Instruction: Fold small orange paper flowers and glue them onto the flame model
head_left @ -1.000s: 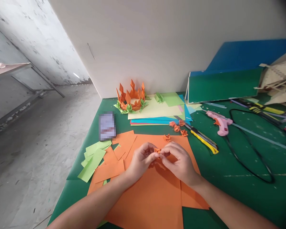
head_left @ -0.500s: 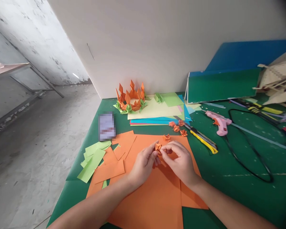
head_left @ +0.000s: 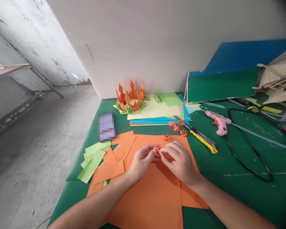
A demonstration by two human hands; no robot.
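Observation:
Between my two hands is a small folded orange paper flower [head_left: 157,150], held above a large orange paper sheet [head_left: 152,197]. My left hand [head_left: 143,160] pinches it from the left, thumb against its side. From the right, my right hand [head_left: 177,159] has thumb and forefinger closed at its edge; the fingers partly hide the fold. A similar orange paper flower [head_left: 166,137] lies just beyond, and several more folded flowers [head_left: 175,128] sit near the tip of a yellow utility knife [head_left: 203,141].
At the back stands an orange paper crown [head_left: 127,101] with green leaves, beside stacked coloured sheets [head_left: 152,111]. Green paper strips [head_left: 91,165] and a blurred-out phone-like object [head_left: 106,126] lie left. A pink glue gun [head_left: 219,122] with a looping black cord [head_left: 248,149] lies right.
My hands have drawn slightly lower with the flower, which has turned a little between the fingers. The left fingers are curled closer around it.

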